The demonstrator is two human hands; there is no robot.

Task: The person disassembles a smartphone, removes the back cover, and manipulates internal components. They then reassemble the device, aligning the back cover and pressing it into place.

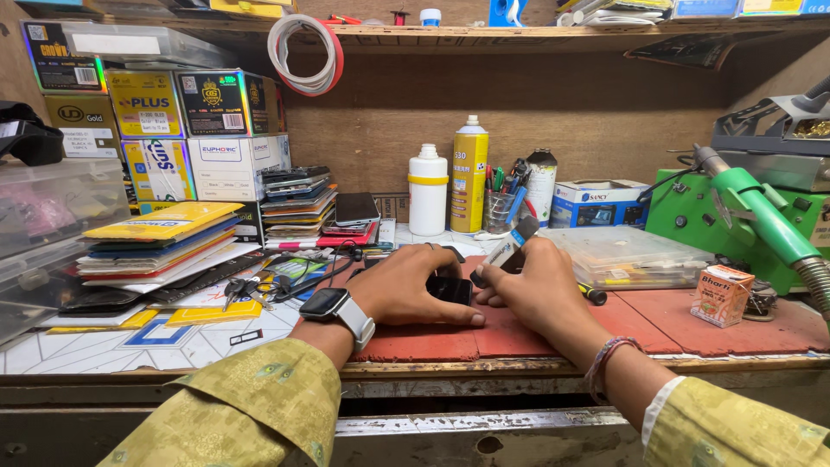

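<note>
I see my left hand closed over a small black phone, thumb stretched along its near edge and fingers curled over the far side, pinning it flat on the red mat. My right hand sits just beside it, its grip shut on a slim flat-bladed tool with a pale handle, whose dark lower end meets the phone's right edge; the upper end tilts up and away from me. Both hands rest on the mat at the front of the bench. A smartwatch with a white strap sits on my left wrist, thread bracelets on the right. Just right of my right hand lies a dark pen-like tool, and behind it a clear plastic parts box. Farther right stands a small orange carton, with a green soldering station beyond. To the left, keys lie near stacked phone cases; a white bottle and a yellow spray can stand at the back wall
</note>
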